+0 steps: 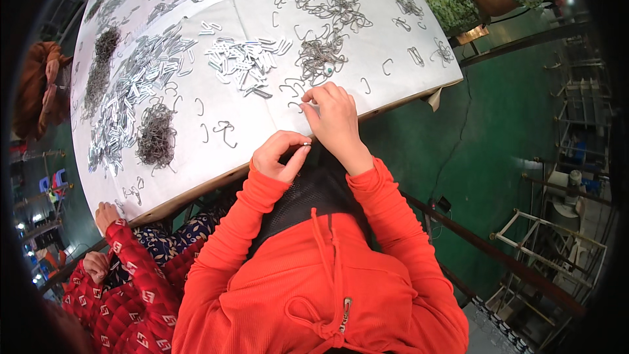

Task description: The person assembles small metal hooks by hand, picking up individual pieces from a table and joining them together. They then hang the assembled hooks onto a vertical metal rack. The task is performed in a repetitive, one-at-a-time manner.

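Note:
My left hand is closed in a pinch just off the table's front edge. Between its thumb and forefinger shows the end of a small silver metal piece. Over the edge, my right hand has its thumb and forefinger drawn together at a bent wire hook lying on the tabletop; the fingertips partly hide the contact. Beyond that hand lies a loose heap of grey wire hooks. Left of this heap is a pile of short white-and-silver strips.
The white-covered table holds more strips and a dark tangle of wire hooks at left. A co-worker's hand rests at the near left corner. Other people sit at the far left and far right. A metal rack stands on the green floor.

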